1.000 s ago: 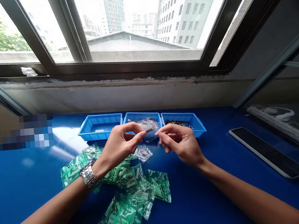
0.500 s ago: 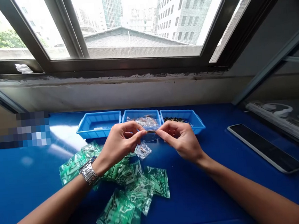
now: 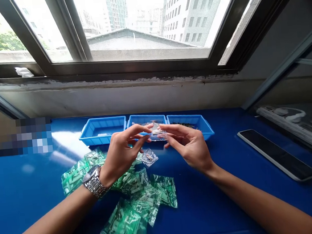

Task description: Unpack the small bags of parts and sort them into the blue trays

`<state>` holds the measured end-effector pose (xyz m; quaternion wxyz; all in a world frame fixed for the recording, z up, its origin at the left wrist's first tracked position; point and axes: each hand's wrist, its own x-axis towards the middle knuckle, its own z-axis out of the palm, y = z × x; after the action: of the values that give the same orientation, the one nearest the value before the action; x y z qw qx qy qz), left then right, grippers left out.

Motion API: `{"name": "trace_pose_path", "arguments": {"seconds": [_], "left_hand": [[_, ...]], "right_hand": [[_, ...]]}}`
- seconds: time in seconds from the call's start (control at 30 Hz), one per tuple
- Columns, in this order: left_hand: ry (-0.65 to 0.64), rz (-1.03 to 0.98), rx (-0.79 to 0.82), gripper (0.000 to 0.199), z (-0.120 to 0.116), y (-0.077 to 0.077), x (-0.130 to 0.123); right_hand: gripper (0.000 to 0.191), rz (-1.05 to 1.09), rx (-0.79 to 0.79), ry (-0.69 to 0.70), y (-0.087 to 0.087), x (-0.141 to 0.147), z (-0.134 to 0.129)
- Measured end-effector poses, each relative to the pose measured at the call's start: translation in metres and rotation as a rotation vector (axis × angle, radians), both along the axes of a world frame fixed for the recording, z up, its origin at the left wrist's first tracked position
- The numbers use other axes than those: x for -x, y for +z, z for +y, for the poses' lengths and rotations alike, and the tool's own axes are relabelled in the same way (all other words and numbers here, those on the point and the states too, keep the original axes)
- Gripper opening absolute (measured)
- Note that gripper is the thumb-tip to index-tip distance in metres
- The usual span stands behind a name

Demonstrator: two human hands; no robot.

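Note:
A small clear plastic packet (image 3: pixel 157 133) is stretched between my two hands in front of the middle blue tray; pale slender pieces show through it. My left hand (image 3: pixel 120 149), with a metal watch (image 3: pixel 94 181) on the wrist, pinches the packet's left side. Thumb and fingers of my right hand (image 3: pixel 191 146) close on its right side. Below them, another clear packet (image 3: pixel 149 157) with thin pins lies on the blue table. Several green-tinted packets (image 3: pixel 124 223) with white and metal pieces are heaped under and near my left forearm.
Three blue trays stand in a row by the wall: the left tray (image 3: pixel 104 139), the middle tray (image 3: pixel 146 116) with clear packets, and the right tray (image 3: pixel 206 129) with dark and brass-coloured pins. A phone (image 3: pixel 276 153) lies at the right. A window (image 3: pixel 149 41) is behind.
Earlier only a thin dark strip showed between my fingertips; now a clear packet's face is visible there. My left wrist has rolled, turning the watch face up.

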<state>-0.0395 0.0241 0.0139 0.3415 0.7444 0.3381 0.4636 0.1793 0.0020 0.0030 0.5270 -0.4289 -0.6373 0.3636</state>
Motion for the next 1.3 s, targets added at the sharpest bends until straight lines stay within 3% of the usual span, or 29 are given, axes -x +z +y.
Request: {"name": "trace_pose_path", "arguments": {"seconds": [0.4, 0.5, 0.67, 0.77, 1.17, 1.3], "left_hand": [[0.014, -0.009, -0.007, 0.012, 0.001, -0.001, 0.001], [-0.014, -0.018, 0.08, 0.013, 0.0, 0.003, 0.001], [-0.075, -0.013, 0.329, 0.028, 0.002, 0.009, 0.002], [-0.089, -0.002, 0.394, 0.032, 0.003, 0.01, 0.004], [-0.098, -0.011, 0.414, 0.031, 0.003, 0.009, 0.003], [-0.081, -0.057, 0.29, 0.023, 0.002, 0.007, 0.001]], "right_hand": [[0.03, -0.021, -0.014, 0.006, -0.001, -0.001, -0.002], [0.021, -0.03, 0.025, 0.025, 0.0, 0.0, -0.002], [0.032, 0.026, 0.161, 0.078, 0.002, 0.002, -0.003], [0.033, 0.028, 0.194, 0.088, 0.003, 0.002, -0.004], [0.031, 0.011, 0.172, 0.029, 0.002, 0.002, -0.004], [0.024, 0.051, 0.11, 0.032, -0.002, 0.003, -0.003]]}}
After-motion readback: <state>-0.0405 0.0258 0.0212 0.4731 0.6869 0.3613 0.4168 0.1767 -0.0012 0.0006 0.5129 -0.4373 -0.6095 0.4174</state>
